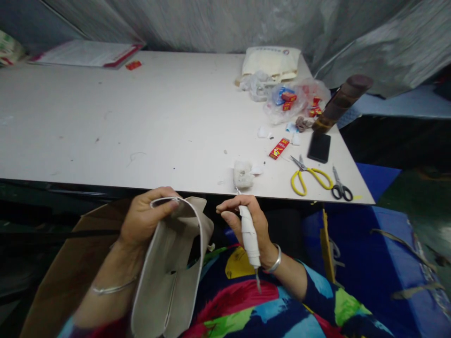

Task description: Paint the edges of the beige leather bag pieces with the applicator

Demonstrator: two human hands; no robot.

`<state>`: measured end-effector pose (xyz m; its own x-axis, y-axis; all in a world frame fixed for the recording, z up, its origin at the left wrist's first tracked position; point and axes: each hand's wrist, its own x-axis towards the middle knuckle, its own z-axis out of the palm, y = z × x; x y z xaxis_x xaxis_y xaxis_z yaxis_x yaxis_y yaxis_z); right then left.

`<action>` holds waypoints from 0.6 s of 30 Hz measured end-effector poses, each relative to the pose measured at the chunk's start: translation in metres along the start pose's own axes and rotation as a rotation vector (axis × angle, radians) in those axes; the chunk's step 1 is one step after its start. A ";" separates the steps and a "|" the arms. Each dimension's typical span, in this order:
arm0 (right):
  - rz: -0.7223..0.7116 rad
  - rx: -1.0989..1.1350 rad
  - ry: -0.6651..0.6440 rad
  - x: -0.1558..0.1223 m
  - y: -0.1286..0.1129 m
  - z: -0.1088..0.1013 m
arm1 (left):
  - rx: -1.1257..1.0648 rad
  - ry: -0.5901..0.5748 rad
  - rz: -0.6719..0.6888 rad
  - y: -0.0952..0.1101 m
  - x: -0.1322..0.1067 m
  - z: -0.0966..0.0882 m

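My left hand (150, 213) is closed on the upper rim of a beige leather-like piece (151, 300), thumb inside it. The piece is hollow, with a seam running down its inside and a wide opening facing me; whether it is a shoe upper or a bag part I cannot tell. A slim tool (250, 237) with a white-wrapped handle and thin metal at both ends, awl-like, lies in my right hand (252, 216). Its upper tip is by a small whitish block (244, 175) at the table's front edge. My right thumb and forefinger are nearly together, off the beige piece.
On the white table (158, 117), yellow-handled scissors (310, 176), small black scissors (341, 185), a phone (319, 147), a red box (279, 148) and a dark bottle (340, 105) lie or stand at the right. A cardboard box (66, 277) is below left, a blue container (369, 263) below right.
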<state>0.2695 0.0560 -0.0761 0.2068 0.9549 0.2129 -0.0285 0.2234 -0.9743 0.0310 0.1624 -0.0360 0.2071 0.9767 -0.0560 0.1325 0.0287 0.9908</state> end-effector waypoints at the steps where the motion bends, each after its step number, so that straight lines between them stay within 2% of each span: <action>1: 0.021 0.051 0.002 0.000 0.000 -0.006 | -0.080 0.039 -0.032 0.000 0.008 -0.015; 3: 0.033 0.117 0.022 0.002 0.002 -0.021 | -0.202 0.061 -0.149 0.001 0.021 -0.037; 5: 0.030 0.082 0.074 0.005 0.005 -0.038 | -0.267 -0.001 -0.286 0.001 0.028 -0.038; 7: 0.058 -0.023 0.150 0.010 0.010 -0.054 | -0.293 -0.085 -0.393 -0.002 0.028 -0.016; 11: 0.170 -0.160 0.255 0.022 0.021 -0.073 | -0.269 -0.162 -0.543 -0.019 0.017 0.062; 13: 0.199 -0.175 0.277 0.027 0.025 -0.077 | -0.300 -0.146 -0.591 -0.031 0.013 0.094; 15: 0.223 -0.211 0.286 0.031 0.028 -0.078 | -0.320 -0.130 -0.613 -0.041 0.010 0.112; 18: 0.242 -0.269 0.285 0.038 0.032 -0.078 | -0.311 -0.135 -0.641 -0.047 0.010 0.120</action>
<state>0.3523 0.0839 -0.1047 0.4875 0.8730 -0.0154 0.1375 -0.0942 -0.9860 0.1427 0.1452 -0.0983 0.3015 0.7132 -0.6328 -0.0097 0.6659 0.7459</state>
